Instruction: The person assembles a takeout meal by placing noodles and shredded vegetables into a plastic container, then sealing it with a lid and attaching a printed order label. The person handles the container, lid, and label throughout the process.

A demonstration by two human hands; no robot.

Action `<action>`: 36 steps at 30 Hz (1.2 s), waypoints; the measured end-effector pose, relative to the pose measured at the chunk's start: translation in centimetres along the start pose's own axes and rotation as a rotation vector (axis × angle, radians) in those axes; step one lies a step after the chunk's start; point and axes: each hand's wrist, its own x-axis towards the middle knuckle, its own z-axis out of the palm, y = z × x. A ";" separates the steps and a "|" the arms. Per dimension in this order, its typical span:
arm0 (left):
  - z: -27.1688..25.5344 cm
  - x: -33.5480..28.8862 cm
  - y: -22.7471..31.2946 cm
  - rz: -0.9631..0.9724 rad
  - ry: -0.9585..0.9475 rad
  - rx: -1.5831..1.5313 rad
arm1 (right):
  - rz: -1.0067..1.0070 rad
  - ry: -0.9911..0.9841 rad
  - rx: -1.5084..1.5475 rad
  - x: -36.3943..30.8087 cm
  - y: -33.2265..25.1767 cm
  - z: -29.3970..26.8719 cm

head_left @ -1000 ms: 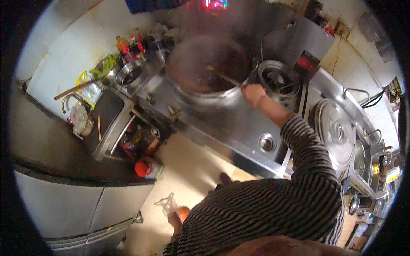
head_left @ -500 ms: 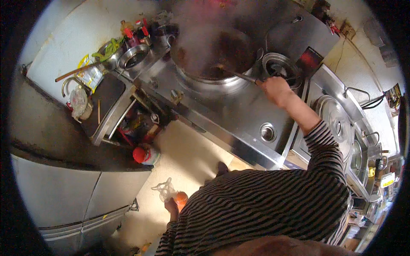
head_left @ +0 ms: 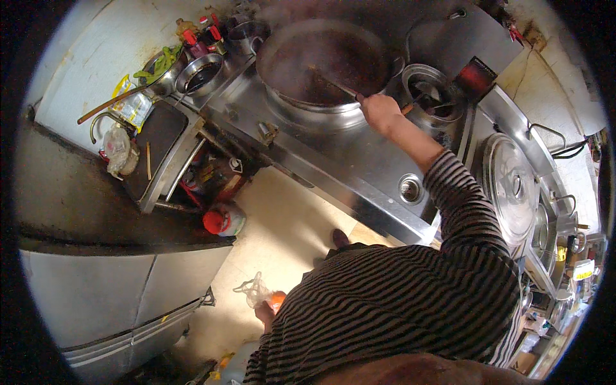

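Note:
My right hand (head_left: 382, 114) is closed around the handle of a long cooking utensil (head_left: 338, 85). Its far end reaches into a large round wok (head_left: 274, 65); steam and dimness hide the shape of the head. Dark contents lie inside the wok, which sits on a steel stove (head_left: 333, 163). Down by my side, my left hand (head_left: 264, 312) grips a crumpled clear plastic bag (head_left: 255, 292). Something bright orange (head_left: 277, 299) shows at the bag, partly covered by my striped top, so its kind cannot be made out.
Right of the wok stands a metal pot (head_left: 428, 80) with utensils inside. A wide round lid (head_left: 513, 183) lies farther right. At the left are a bowl of dark liquid (head_left: 200, 76), green peppers (head_left: 163, 64) and a dark side table (head_left: 157, 144). A red-capped container (head_left: 221, 219) stands below.
My right hand has shifted left, bringing the utensil farther into the wok. Steam over the wok has thinned. The left hand still holds the bag low, and the view has shifted slightly.

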 end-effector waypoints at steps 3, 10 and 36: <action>-0.6 -1.1 1.2 0.181 0.022 0.405 | -0.011 -0.002 -0.070 2.7 0.3 1.0; -0.1 -0.9 5.5 -0.295 0.333 -0.265 | 0.054 0.040 -0.249 5.6 2.4 1.3; 0.0 -0.1 3.5 -0.062 0.234 -0.596 | -0.026 -0.040 -0.033 -10.7 5.2 -3.1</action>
